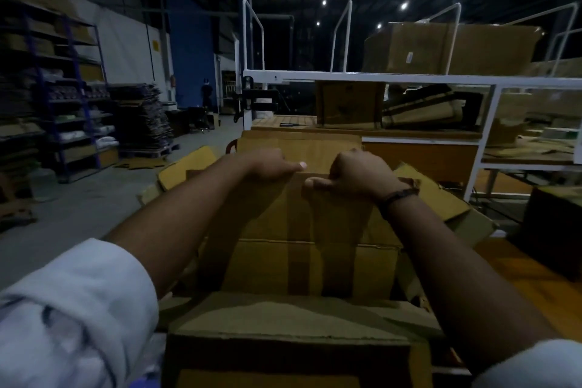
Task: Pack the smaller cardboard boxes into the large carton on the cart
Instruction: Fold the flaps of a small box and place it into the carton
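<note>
Gripping the far top edge of a small cardboard box (302,230) with left hand (271,164) and right hand (356,173), fingers curled tight, apparently lowering it upright inside the open large carton (283,324).

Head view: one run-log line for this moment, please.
stage: packing | left hand: grip on far edge of small box | right hand: grip on same edge | box: inside large carton | flaps: open
</note>
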